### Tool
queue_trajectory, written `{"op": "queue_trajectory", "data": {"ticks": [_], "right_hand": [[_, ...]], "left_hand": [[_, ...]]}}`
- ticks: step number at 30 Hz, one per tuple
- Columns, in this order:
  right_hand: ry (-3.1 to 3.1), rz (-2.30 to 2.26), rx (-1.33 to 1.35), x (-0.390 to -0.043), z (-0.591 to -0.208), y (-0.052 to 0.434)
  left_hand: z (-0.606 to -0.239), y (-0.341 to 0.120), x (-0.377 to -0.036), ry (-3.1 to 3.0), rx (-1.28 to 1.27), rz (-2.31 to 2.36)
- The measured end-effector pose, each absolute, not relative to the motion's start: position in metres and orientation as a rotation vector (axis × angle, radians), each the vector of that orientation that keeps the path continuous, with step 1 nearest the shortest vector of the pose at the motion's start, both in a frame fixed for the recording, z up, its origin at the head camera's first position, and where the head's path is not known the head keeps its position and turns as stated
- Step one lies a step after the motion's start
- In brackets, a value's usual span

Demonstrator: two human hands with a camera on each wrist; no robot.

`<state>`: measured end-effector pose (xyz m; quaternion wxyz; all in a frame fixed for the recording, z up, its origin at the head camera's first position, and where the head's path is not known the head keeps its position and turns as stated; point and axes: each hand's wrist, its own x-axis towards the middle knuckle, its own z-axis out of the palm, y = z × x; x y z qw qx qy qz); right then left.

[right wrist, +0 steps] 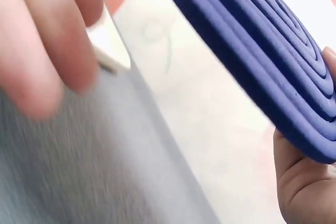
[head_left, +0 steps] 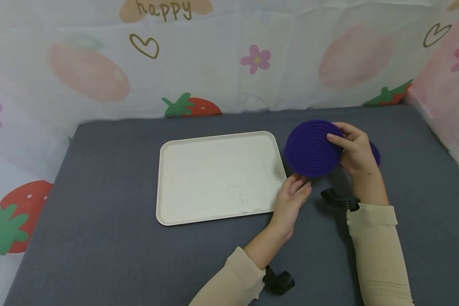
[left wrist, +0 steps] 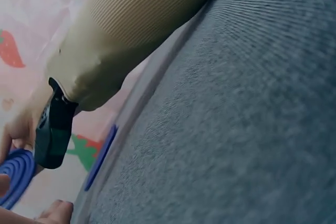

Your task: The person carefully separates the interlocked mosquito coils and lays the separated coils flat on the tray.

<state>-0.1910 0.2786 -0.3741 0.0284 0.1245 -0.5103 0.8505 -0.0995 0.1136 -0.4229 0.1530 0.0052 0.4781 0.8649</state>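
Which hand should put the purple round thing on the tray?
Probably the right hand: it already grips the purple ribbed disc, lifted just right of the white tray. The left hand holds nothing, beside the tray's corner.

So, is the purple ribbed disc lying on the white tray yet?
No: the purple ribbed disc is held up on edge by the right hand, beside the white tray, which holds nothing.

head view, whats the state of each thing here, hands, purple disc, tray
purple ribbed disc: lifted off the grey table, tilted up on edge, ribbed face toward the camera
right hand: grips the disc at its right edge, fingers curled over the rim
left hand: just under the disc by the tray's corner, fingers loosely curled, holding nothing
white tray: flat on the table, nothing on it
second purple piece: mostly hidden behind the right hand
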Motion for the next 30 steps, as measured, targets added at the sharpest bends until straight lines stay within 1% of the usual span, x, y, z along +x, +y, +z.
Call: {"op": "queue_trajectory", "data": {"ticks": [8,14,18,23,27,30], "right_hand": [[-1.602,2.669,0.448,-0.19,-0.369,0.249],[-1.669,2.68,0.415,-0.188,-0.372,0.222],[-1.735,2.676,0.363,-0.189,-0.379,0.206],[-1.795,2.705,0.316,-0.189,-0.389,0.194],[-1.978,2.658,0.308,-0.186,-0.394,0.187],[-2.118,2.626,0.288,-0.183,-0.396,0.169]], "left_hand": [[-0.421,0.103,-0.112,1.229,-0.035,2.637],[-0.413,0.085,-0.127,1.143,-0.167,2.74],[-0.41,0.065,-0.137,1.251,-0.232,2.726],[-0.415,0.031,-0.146,1.442,-0.188,2.573],[-0.418,0.007,-0.147,1.567,-0.129,2.464],[-0.418,-0.015,-0.144,1.648,-0.064,2.41]]}}
